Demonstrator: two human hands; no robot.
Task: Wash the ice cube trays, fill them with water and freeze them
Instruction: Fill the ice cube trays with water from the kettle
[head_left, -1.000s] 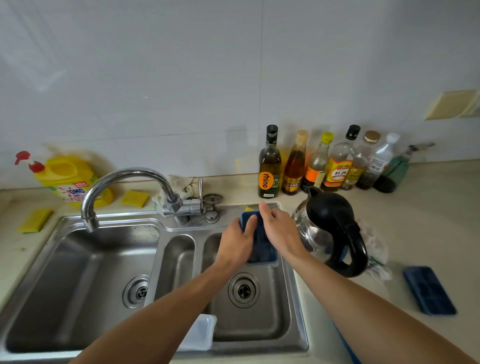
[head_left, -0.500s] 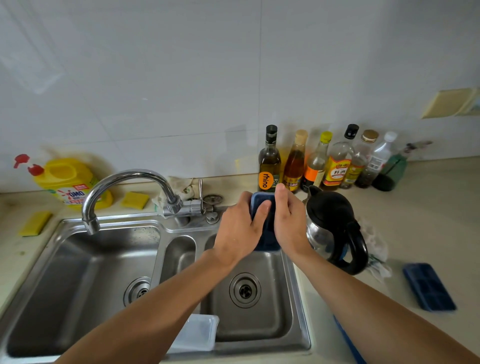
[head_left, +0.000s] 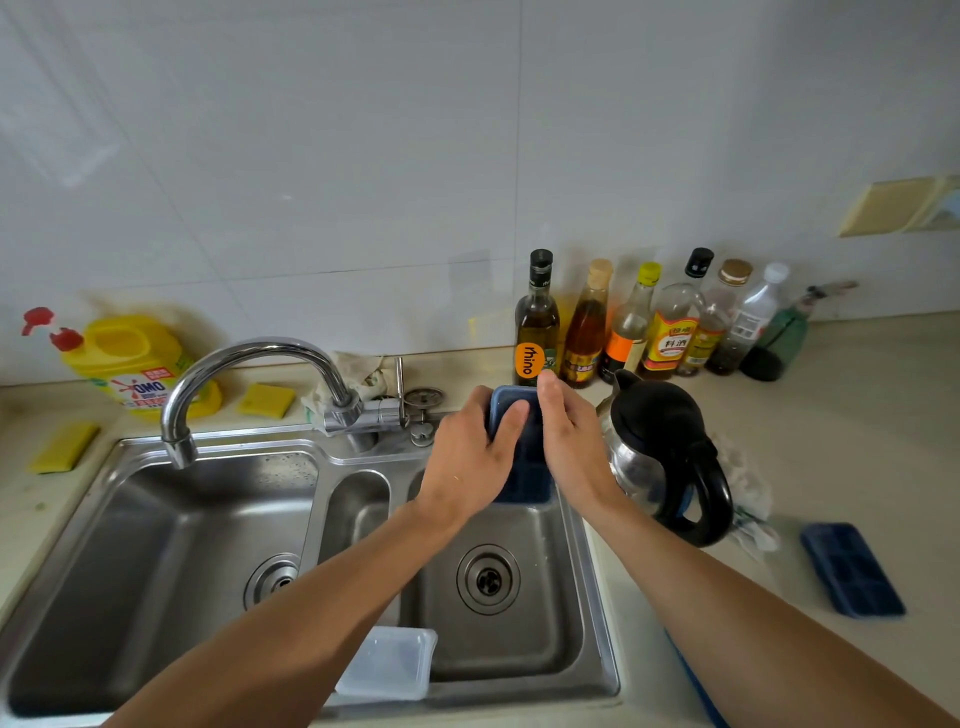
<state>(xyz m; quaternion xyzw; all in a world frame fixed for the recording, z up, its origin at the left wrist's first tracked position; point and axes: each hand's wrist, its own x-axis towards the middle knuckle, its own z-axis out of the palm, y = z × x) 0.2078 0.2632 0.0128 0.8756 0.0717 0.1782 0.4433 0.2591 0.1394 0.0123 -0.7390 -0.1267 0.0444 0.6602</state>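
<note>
A dark blue ice cube tray (head_left: 525, 457) is held above the right basin of the steel sink (head_left: 524, 644), near its back rim. My left hand (head_left: 470, 462) grips the tray's left side with the thumb over its top edge. On the tray's right side my right hand (head_left: 569, 441) holds it, fingers stretched up along the edge. Much of the tray is hidden between both hands. A second dark blue ice cube tray (head_left: 852, 569) lies flat on the counter at the right. The chrome faucet (head_left: 249, 364) spout points over the left basin; no water is running.
A black-and-steel kettle (head_left: 665, 457) stands just right of my right hand. Several bottles (head_left: 628, 322) line the wall behind. A clear plastic lid (head_left: 387, 662) leans on the sink's front divider. Yellow detergent jug (head_left: 135, 364) and yellow sponges (head_left: 266, 400) sit at the back left.
Both hands have lifted the tray up and away from the basin toward the back rim, and the left thumb has come over its top edge. Since half a second ago little has moved.
</note>
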